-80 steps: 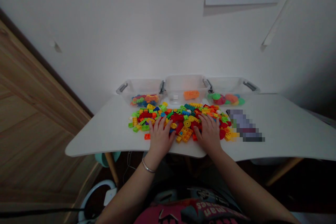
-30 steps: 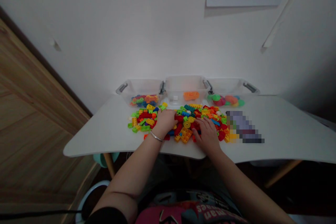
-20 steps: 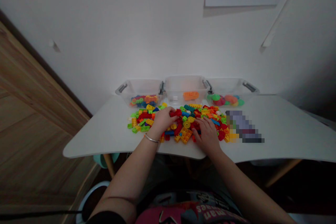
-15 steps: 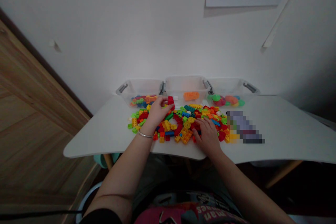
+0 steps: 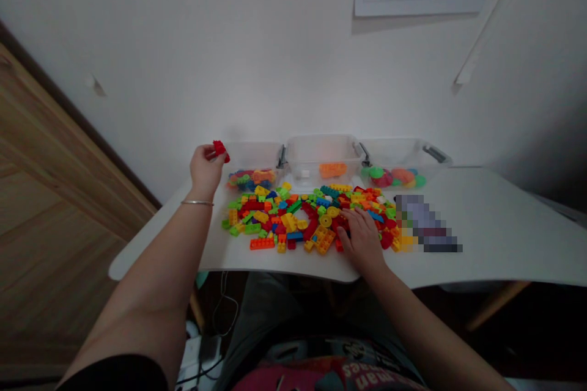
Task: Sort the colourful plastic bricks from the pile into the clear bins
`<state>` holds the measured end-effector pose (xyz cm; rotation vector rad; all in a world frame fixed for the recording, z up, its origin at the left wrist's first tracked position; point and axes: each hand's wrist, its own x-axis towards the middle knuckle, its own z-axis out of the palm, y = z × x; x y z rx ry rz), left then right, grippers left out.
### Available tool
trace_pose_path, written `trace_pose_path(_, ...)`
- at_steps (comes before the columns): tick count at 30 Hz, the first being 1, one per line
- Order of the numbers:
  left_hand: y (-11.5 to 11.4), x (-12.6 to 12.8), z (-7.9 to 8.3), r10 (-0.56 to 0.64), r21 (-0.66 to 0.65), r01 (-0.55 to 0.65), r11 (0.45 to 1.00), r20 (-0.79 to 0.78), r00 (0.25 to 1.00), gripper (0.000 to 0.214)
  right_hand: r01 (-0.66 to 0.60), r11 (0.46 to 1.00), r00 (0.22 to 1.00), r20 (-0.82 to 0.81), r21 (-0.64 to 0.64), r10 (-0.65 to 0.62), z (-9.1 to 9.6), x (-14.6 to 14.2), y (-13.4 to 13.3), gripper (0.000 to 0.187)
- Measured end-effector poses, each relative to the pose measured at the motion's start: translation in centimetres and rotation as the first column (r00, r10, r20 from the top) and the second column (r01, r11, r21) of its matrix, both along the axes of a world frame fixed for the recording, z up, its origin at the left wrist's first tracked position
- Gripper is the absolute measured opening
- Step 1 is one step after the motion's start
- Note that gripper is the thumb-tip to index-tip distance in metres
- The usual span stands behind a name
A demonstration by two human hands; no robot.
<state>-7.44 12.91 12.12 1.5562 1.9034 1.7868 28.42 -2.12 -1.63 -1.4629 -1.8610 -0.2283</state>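
Under the loosely spread right hand [image 5: 364,238] lie blocks [image 5: 310,219]; the left hand [image 5: 204,172] pinches a red piece [image 5: 219,148], tub [image 5: 257,153] alongside.

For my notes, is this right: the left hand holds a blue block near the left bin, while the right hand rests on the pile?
Only the colour is wrong: the head view shows the left hand holding a red block near the left bin. The rest stands.

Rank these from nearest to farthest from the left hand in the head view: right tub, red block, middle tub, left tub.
1. Red block: in the grip of the left hand.
2. Left tub: beside that hand.
3. Middle tub: centre of the row.
4. Right tub: the row's far end.
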Motion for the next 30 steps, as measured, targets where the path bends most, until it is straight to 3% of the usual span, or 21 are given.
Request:
trace_pose_path(4,0.3,-1.4,-0.9,0.003,-0.105,-0.006,0.994,-0.032,0.999,0.023,-0.001,1.000,1.000,0.003,0.005,0.001,-0.1,0.0,0.1,0.039)
trace_pose_path(15,2.6,-2.6,-0.9,0.090,-0.291,-0.110,0.950,-0.080,0.993,0.024,-0.004,1.000,1.000,-0.001,-0.010,0.004,0.0,0.0,0.1,0.038)
trace_pose_path(19,2.9,-2.0,-1.1,0.080,-0.297,-0.088,0.951,-0.037,0.996,0.030,0.000,1.000,1.000,0.001,-0.012,0.000,0.0,0.1,0.1,0.039)
trace_pose_path(24,2.5,-1.3,-0.6,0.121,-0.335,-0.184,0.924,-0.199,0.972,0.026,-0.007,1.000,1.000,0.003,-0.008,0.007,-0.1,0.2,0.1,0.039)
trace_pose_path(30,3.1,-1.5,-0.8,0.112,-0.370,-0.202,0.907,-0.251,0.961,0.023,-0.007,1.000,1.000,-0.007,-0.002,0.007,0.0,0.1,0.0,0.038)
